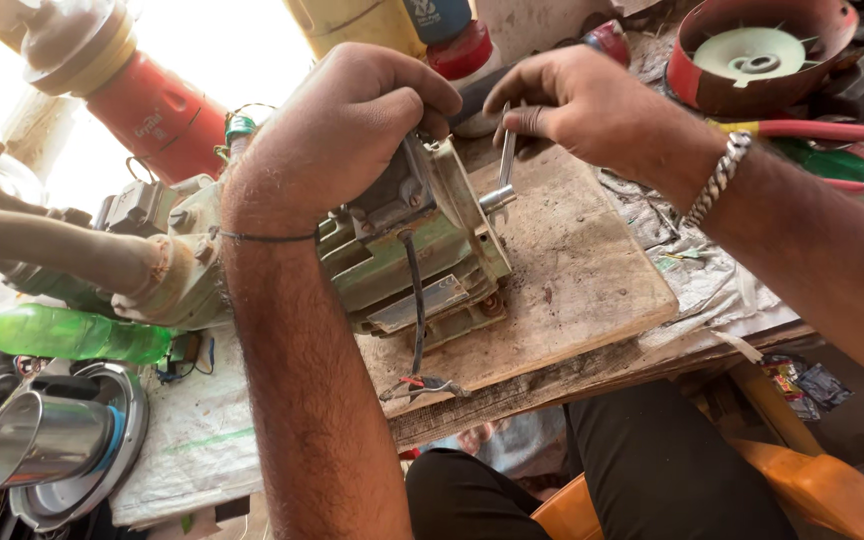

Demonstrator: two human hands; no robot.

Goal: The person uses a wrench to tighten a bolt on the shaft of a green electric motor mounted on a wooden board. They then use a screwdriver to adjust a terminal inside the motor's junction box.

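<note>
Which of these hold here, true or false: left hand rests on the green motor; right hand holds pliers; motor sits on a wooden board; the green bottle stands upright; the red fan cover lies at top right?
1. The left hand rests on the green motor. True.
2. The right hand holds pliers. False: it holds a metal wrench; the pliers lie on the bench.
3. The motor sits on a wooden board. True.
4. The green bottle stands upright. False: it lies on its side.
5. The red fan cover lies at top right. True.
</note>
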